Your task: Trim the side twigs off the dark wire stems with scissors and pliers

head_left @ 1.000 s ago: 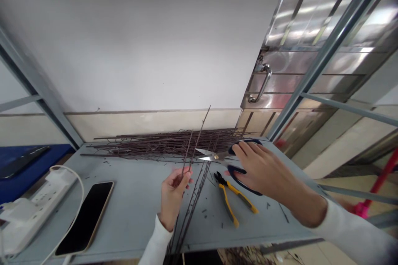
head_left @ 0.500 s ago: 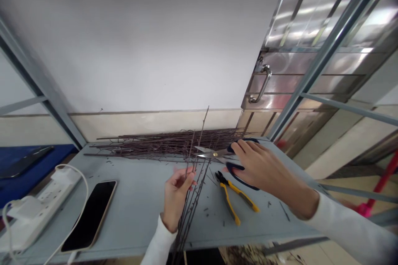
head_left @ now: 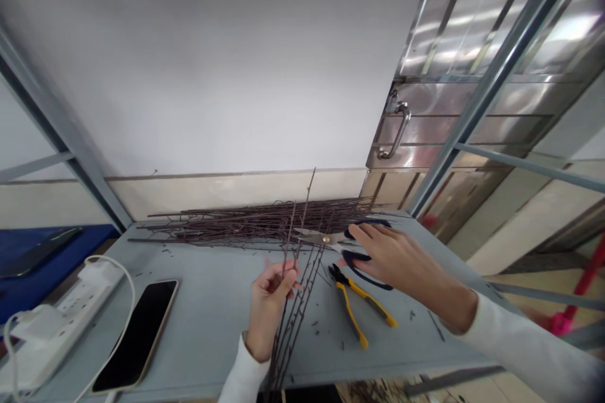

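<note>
Thin brown twigs stand up out of my left hand, whose thumb and fingers pinch them. More twigs of the same kind run down past that hand toward the shelf's front edge. My right hand grips a pair of scissors by its dark blue handles. The blades point left, close to the held twigs just above my left hand, and have drawn nearly together. Whether a twig lies between them I cannot tell. Beneath the scissors, yellow-handled cutting pliers lie with their handles spread.
A long bundle of brown twigs lies along the back of the grey shelf. On the left are a phone, a white power strip with a cable, and a dark device on blue cloth. Metal posts flank the shelf.
The scissor blades have closed from a wider gap. Both hands keep nearly the same place, and the whole view has shifted slightly.
</note>
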Motion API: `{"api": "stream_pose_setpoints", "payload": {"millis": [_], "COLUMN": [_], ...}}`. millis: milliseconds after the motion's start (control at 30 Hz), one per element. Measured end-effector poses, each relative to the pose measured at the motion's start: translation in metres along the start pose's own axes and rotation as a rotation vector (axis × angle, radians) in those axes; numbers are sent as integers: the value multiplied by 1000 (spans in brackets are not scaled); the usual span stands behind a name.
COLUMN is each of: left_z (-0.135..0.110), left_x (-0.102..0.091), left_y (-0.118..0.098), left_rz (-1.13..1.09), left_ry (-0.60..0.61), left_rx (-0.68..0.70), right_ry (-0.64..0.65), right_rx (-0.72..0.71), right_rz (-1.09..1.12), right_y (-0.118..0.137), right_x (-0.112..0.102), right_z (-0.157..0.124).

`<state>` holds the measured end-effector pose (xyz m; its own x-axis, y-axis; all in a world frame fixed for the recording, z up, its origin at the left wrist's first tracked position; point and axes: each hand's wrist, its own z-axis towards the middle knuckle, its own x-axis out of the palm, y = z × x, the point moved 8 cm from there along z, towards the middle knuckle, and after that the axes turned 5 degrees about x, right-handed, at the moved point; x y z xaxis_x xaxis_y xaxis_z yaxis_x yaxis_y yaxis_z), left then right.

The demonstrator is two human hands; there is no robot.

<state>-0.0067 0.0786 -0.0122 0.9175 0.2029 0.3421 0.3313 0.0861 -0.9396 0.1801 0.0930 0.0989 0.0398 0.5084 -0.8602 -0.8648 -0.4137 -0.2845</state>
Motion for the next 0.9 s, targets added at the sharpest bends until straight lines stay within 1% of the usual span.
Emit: {"api": "stream_pose_setpoints", "payload": {"millis": [133, 200, 267, 367, 467, 600, 733, 900], "left_z": [1, 3, 5, 8, 10, 12, 14, 15], "left_x": [-1, -3, -4, -7, -10, -15, -18, -17], "left_y": [0, 0, 2, 10, 20, 24, 25, 25], "left_rz": [-26, -21, -14, -39, -88, -117, -139, -152], "left_ry": [6, 17, 33, 55, 64, 68, 68, 88], "left_rx": [-30, -34, -41, -75, -114, -132, -148, -143], "right_ry": [58, 79, 91, 110, 128, 224, 324, 376], "right_rx": [57, 119, 222, 389, 468, 501, 462, 410], "right_rz": [43, 114, 232, 455, 628, 747, 825, 880], "right_y": [-5, -10, -18, -34, -42, -41, -30, -17], "right_x": [9, 13, 18, 30, 41, 54, 62, 70], "right_z": [-4, -4, -4, -3, -1, -3, -9, -14]}}
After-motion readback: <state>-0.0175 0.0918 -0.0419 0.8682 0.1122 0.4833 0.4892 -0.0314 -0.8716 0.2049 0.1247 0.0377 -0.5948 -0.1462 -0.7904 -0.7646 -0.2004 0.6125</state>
